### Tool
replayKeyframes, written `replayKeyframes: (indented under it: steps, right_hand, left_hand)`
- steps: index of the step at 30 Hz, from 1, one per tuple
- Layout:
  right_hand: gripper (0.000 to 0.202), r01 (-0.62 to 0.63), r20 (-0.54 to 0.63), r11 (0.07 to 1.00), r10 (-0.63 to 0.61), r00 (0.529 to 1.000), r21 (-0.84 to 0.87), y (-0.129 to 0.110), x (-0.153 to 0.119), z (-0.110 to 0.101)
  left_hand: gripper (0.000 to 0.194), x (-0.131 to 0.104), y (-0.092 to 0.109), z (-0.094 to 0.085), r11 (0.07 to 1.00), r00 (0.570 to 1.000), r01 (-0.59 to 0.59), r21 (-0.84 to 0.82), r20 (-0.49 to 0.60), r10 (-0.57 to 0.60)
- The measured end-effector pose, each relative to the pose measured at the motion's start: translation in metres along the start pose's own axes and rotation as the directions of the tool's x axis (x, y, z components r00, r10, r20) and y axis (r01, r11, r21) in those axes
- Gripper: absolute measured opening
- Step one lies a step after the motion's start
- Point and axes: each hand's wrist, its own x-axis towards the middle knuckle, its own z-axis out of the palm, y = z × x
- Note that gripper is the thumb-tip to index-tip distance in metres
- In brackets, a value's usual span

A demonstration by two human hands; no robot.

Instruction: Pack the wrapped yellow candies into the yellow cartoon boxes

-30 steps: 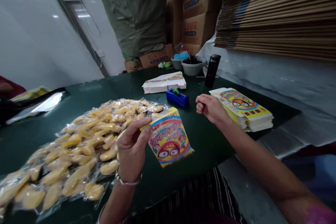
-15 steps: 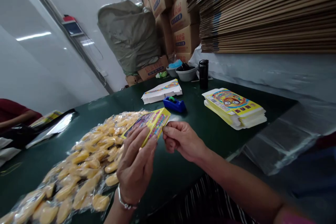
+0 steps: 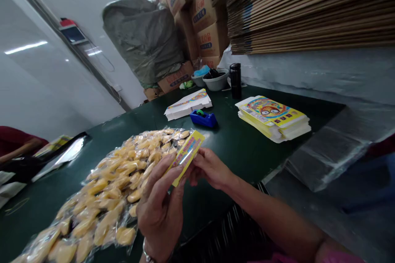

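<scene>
A small yellow printed carton (image 3: 189, 153) is tilted up in front of me, a narrow side with coloured lettering facing me. My left hand (image 3: 162, 201) is closed around its lower left part. The fingers of my right hand (image 3: 211, 168) are bent against the carton's right edge; their tips are partly hidden behind it. Left of my hands, yellow pieces in clear wrappers (image 3: 117, 172) lie in a wide heap. Just beyond the carton sits a blue tape dispenser (image 3: 203, 119) with a green core.
Flat yellow cartons (image 3: 273, 117) are stacked at right, white-sided cartons (image 3: 188, 104) farther back. A black flask (image 3: 235, 81) and grey bowls (image 3: 216, 82) stand at the table's far side. Folded cardboard (image 3: 302, 12) rises at upper right. Another person's arm (image 3: 21, 151) shows at far left.
The carton has turned so that its narrow side faces me and its large printed face no longer shows. My right hand has come in against its edge. The view has shifted slightly.
</scene>
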Motion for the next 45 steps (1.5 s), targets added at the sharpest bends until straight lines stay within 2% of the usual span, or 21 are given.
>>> replayKeyframes:
  steps: [3, 6, 8, 10, 12, 14, 15, 17, 18, 19, 21, 22, 23, 25, 27, 30, 32, 35, 38, 41, 45]
  right_hand:
    - [0.052, -0.030, -0.059, 0.938, 0.010, 0.998, -0.345, 0.008, -0.003, -0.013]
    - [0.027, -0.105, -0.131, 0.611, 0.003, 0.991, -0.785, 0.002, -0.016, -0.047]
    - [0.015, -0.122, -0.177, 0.442, -0.085, 0.980, -0.889, -0.017, -0.028, -0.072]
    - [0.010, -0.103, -0.180, 0.283, -0.262, 0.948, -0.953, -0.043, -0.040, -0.087]
    - [0.037, 0.138, 0.153, -0.066, -0.438, 0.886, -0.988, -0.063, -0.047, -0.085]
    - [0.053, 0.382, 0.506, -0.362, -0.361, 0.783, -0.850, -0.071, -0.051, -0.071]
    - [0.052, 0.492, 0.635, -0.437, -0.286, 0.718, -0.753, -0.069, -0.051, -0.063]
    - [0.038, 0.670, 0.794, -0.457, -0.153, 0.589, -0.585, -0.063, -0.052, -0.049]
    - [0.030, 0.734, 0.828, -0.409, -0.105, 0.552, -0.541, -0.061, -0.051, -0.046]
    - [0.026, 0.763, 0.821, -0.331, -0.070, 0.566, -0.554, -0.061, -0.051, -0.046]
    - [0.028, 0.669, 0.670, -0.116, 0.029, 0.741, -0.735, -0.067, -0.046, -0.055]
    - [0.037, 0.524, 0.520, -0.008, 0.112, 0.847, -0.852, -0.071, -0.040, -0.063]
    - [0.044, 0.360, 0.371, 0.092, 0.229, 0.900, -0.929, -0.075, -0.032, -0.073]
    - [0.050, 0.111, 0.205, 0.219, 0.475, 0.856, -0.969, -0.076, -0.009, -0.095]
    - [0.053, 0.037, 0.146, 0.197, 0.572, 0.807, -0.980, -0.068, 0.015, -0.113]
    - [0.058, 0.127, 0.049, -0.141, 0.458, 0.888, -0.982, -0.048, 0.032, -0.124]
    - [0.068, 0.170, 0.035, -0.283, 0.426, 0.904, -0.944, -0.036, 0.023, -0.122]
    - [0.096, 0.194, 0.028, -0.350, 0.427, 0.904, -0.917, -0.023, -0.009, -0.119]
    - [0.099, 0.184, 0.047, -0.391, 0.334, 0.941, -0.902, -0.017, -0.036, -0.129]
    - [0.095, 0.246, 0.142, -0.350, 0.295, 0.945, -0.904, -0.015, -0.046, -0.146]
    - [0.093, 0.322, 0.243, -0.328, 0.261, 0.934, -0.888, -0.017, -0.049, -0.157]
  left_hand:
    - [0.034, 0.004, 0.017, -0.008, 0.972, 0.982, 0.164, -0.171, -0.064, -0.177]
    - [0.021, 0.021, 0.021, -0.026, 0.884, 0.909, 0.354, -0.306, -0.110, -0.402]
    - [0.015, 0.035, 0.012, -0.040, 0.721, 0.798, 0.542, -0.431, -0.005, -0.603]
    - [0.024, 0.045, -0.008, -0.045, 0.457, 0.634, 0.718, -0.524, 0.223, -0.740]
    - [0.032, 0.044, -0.031, -0.035, 0.200, 0.467, 0.819, -0.538, 0.424, -0.776]
    - [0.035, 0.033, -0.050, -0.011, 0.024, 0.352, 0.854, -0.520, 0.543, -0.762]
    - [0.036, 0.024, -0.055, 0.003, -0.020, 0.323, 0.862, -0.507, 0.578, -0.750]
    - [0.037, 0.004, -0.057, 0.026, -0.048, 0.285, 0.887, -0.460, 0.625, -0.727]
    - [0.038, -0.006, -0.056, 0.031, -0.041, 0.273, 0.900, -0.434, 0.636, -0.722]
    - [0.038, -0.017, -0.053, 0.031, -0.037, 0.261, 0.910, -0.413, 0.639, -0.724]
    - [0.036, -0.040, -0.051, 0.016, 0.111, 0.312, 0.921, -0.373, 0.536, -0.784]
    - [0.034, -0.051, -0.053, 0.003, 0.255, 0.378, 0.913, -0.317, 0.425, -0.823]
    - [0.032, -0.063, -0.055, -0.012, 0.455, 0.490, 0.871, -0.186, 0.265, -0.830]
    - [0.030, -0.084, -0.066, -0.040, 0.697, 0.709, 0.688, 0.201, 0.017, -0.705]
    - [0.037, -0.101, -0.081, -0.058, 0.695, 0.792, 0.515, 0.502, 0.030, -0.609]
    - [0.054, -0.119, -0.099, -0.057, 0.590, 0.695, 0.330, 0.736, 0.233, -0.680]
    - [0.053, -0.128, -0.102, -0.050, 0.559, 0.634, 0.234, 0.795, 0.311, -0.708]
    - [0.033, -0.139, -0.092, -0.047, 0.620, 0.684, 0.159, 0.768, 0.368, -0.630]
    - [0.023, -0.144, -0.079, -0.061, 0.800, 0.744, 0.172, 0.575, 0.456, -0.488]
    - [0.018, -0.137, -0.074, -0.073, 0.885, 0.708, 0.308, 0.348, 0.537, -0.458]
    - [0.041, -0.115, -0.081, -0.056, 0.774, 0.650, 0.433, 0.462, 0.435, -0.623]
